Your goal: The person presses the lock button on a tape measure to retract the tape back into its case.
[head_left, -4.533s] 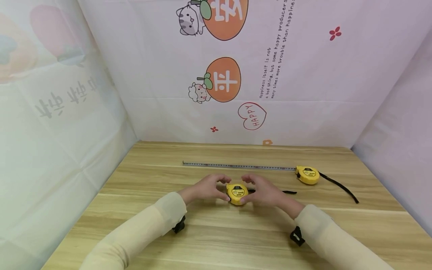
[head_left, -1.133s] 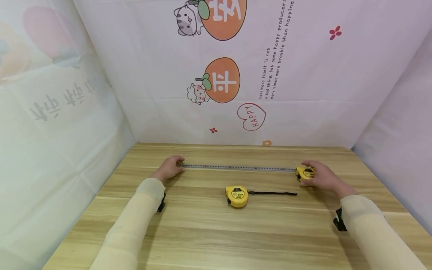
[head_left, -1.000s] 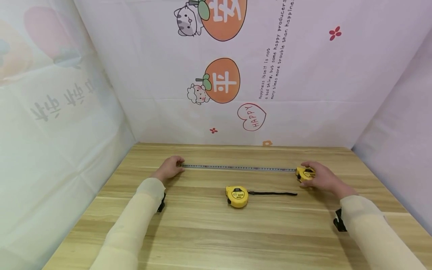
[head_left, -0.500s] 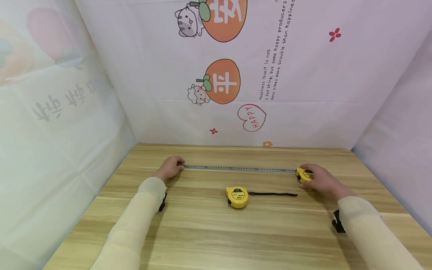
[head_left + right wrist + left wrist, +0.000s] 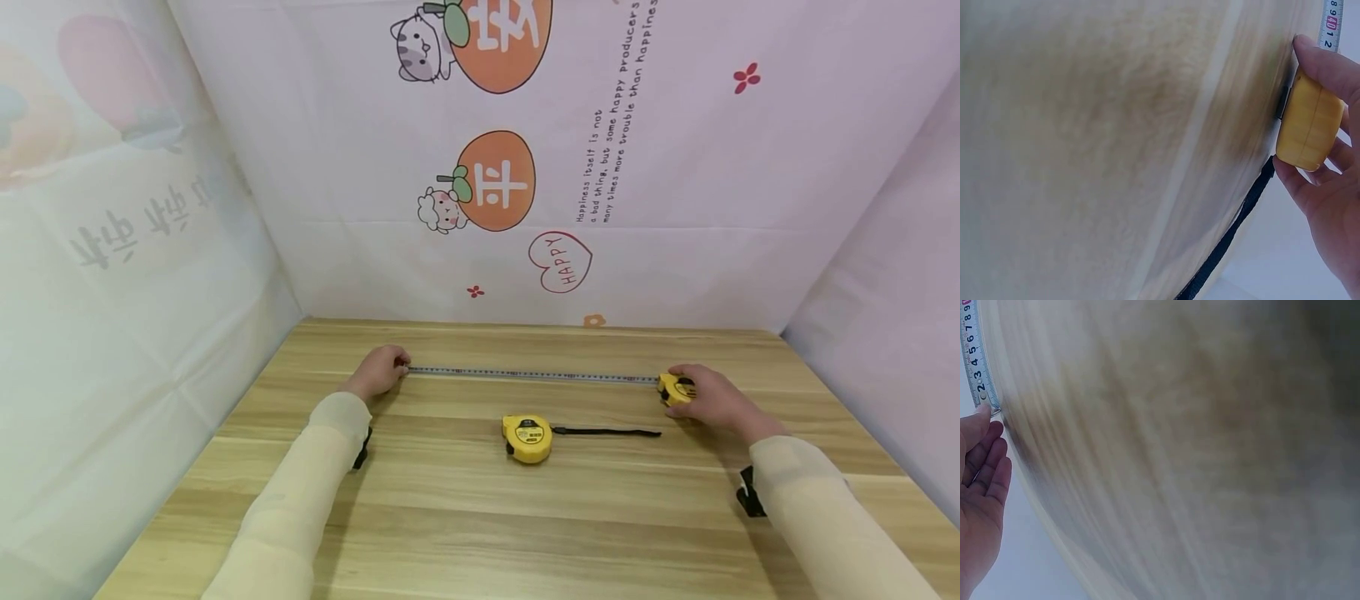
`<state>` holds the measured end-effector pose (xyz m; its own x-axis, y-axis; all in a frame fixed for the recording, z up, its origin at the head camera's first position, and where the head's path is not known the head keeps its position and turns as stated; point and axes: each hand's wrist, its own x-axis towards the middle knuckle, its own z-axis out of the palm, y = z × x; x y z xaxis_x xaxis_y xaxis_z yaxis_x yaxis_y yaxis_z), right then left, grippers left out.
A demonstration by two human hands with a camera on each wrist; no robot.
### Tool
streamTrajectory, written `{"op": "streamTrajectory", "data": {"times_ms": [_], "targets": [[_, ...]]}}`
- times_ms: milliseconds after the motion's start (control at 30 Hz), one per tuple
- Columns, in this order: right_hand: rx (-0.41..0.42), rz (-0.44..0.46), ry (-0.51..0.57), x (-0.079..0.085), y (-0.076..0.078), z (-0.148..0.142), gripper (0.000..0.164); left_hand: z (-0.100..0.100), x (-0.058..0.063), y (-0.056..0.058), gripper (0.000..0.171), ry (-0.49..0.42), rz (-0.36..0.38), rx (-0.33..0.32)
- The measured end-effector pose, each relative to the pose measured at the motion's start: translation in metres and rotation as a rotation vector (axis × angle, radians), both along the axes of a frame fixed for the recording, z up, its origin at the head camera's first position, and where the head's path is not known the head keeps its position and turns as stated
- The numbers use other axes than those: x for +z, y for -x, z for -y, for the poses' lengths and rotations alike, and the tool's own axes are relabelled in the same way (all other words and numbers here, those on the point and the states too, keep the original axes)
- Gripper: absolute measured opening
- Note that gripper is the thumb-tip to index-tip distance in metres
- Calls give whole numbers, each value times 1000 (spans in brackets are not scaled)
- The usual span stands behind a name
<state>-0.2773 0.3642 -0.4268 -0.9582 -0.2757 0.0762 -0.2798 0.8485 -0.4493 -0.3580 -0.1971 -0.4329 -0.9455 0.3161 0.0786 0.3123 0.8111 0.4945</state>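
Observation:
Along the back of the wooden table runs a silver tape blade [image 5: 532, 374], pulled out of a yellow tape measure [image 5: 670, 389]. My left hand [image 5: 377, 373] pinches the hook end of this blade; in the left wrist view the thumb [image 5: 975, 428] lies at its lowest numbers. At the other end my right hand [image 5: 716, 402] grips the yellow case, partly covering it. The right wrist view shows the case [image 5: 1310, 122] between thumb and fingers, with the blade [image 5: 1331, 25] coming out near 42. Closer to me lies a second yellow tape measure [image 5: 527, 439], untouched, its blade not visible.
A black wrist strap [image 5: 607, 431] trails right from the second tape measure. Another black strap [image 5: 1229, 234] hangs from the held case in the right wrist view. A printed white cloth [image 5: 660, 275] stands behind the wooden table [image 5: 480, 525], with white cloth on both sides.
Several seconds ago both hands were around the nearer tape measure. They have let go and spread outward to the far one's two ends. Over the last second they hardly move.

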Motion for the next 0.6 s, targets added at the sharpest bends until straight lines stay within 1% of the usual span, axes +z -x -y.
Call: {"op": "streamTrajectory", "data": {"times_ms": [400, 600], "targets": [[11, -7, -19, -3, -1, -2, 76, 3, -2, 0, 15, -15, -13, -9], [1, -18, -29, 0, 0, -1, 79, 6, -1, -2, 18, -28, -19, -10]]}}
